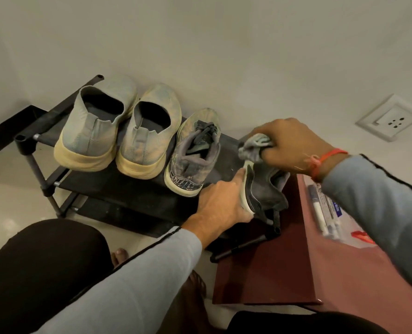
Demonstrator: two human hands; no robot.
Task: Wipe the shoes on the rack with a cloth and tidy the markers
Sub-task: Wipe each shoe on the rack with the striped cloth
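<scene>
On the black shoe rack (137, 198) stand two pale grey slip-on shoes (96, 126) (149, 131) and a dark laced sneaker (195, 153). At the rack's right end, a second dark sneaker (265, 189) lies tipped on its side. My left hand (221, 203) grips its white sole from the left. My right hand (289, 141) holds a bunched grey cloth (253, 147) against the sneaker's front end. Several markers (320, 210) lie on the maroon cabinet to the right, partly hidden by my right sleeve.
The maroon cabinet (272, 266) stands tight against the rack's right side. A white wall socket (390, 119) sits on the wall beyond it. My knees and bare feet are in front of the rack on a pale tiled floor (5, 201).
</scene>
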